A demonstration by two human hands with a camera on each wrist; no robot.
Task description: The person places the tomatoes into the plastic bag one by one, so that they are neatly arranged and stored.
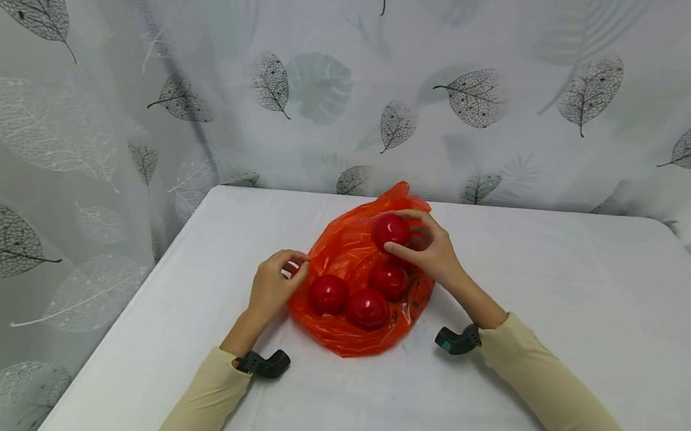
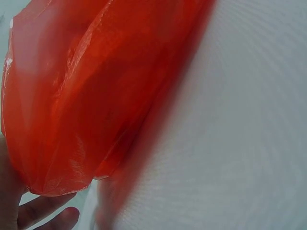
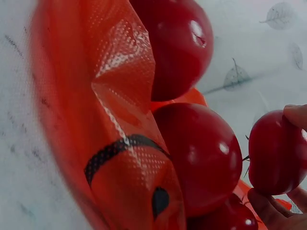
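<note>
A red plastic bag lies spread on the table with its mouth open and several red tomatoes inside. My right hand grips one tomato between thumb and fingers, above the others. Its green stem end faces the bag in the right wrist view. On the other side, my left hand pinches the left edge of the bag. In the left wrist view the bag covers part of that hand, and some fingers show below its edge.
The white-covered table extends around the bag on both sides. A leaf-patterned curtain hangs behind the table and along the left. Dark devices are strapped at both wrists, over beige sleeves.
</note>
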